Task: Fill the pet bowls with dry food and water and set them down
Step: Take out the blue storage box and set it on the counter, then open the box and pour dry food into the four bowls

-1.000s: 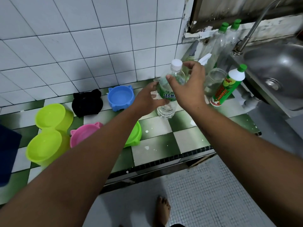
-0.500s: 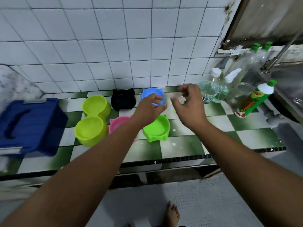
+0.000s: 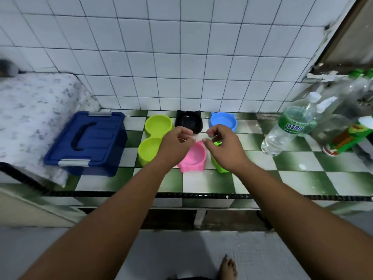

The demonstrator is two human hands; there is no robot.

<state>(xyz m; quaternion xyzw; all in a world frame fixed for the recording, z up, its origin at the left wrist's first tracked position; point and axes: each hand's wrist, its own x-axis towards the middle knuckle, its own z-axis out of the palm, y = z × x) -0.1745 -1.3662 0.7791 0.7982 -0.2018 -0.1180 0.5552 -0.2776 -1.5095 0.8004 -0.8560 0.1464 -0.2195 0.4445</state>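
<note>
Several pet bowls stand on the green-and-white tiled counter (image 3: 298, 178): a lime double bowl (image 3: 156, 125), a black cat-eared bowl (image 3: 188, 120), a blue bowl (image 3: 223, 120), a pink bowl (image 3: 194, 157) and a green bowl (image 3: 219, 168) mostly hidden under my right wrist. All the bowls I can see into look empty. My left hand (image 3: 177, 144) and my right hand (image 3: 222, 146) hover close together above the pink bowl, fingers loosely curled, holding nothing. A capped clear water bottle (image 3: 288, 128) with a green label stands to the right, apart from both hands.
A dark blue lidded box (image 3: 88, 138) with a black handle sits at the counter's left, beside a patterned cloth surface (image 3: 30, 110). At the right stand a glass jar (image 3: 331, 126), a green dish-soap bottle (image 3: 351, 138) and more bottles. My bare foot (image 3: 228, 267) is on the floor.
Both hands let go of the water bottle, which now stands on the counter, and moved left over the bowls. The view swung left, bringing the blue box into sight.
</note>
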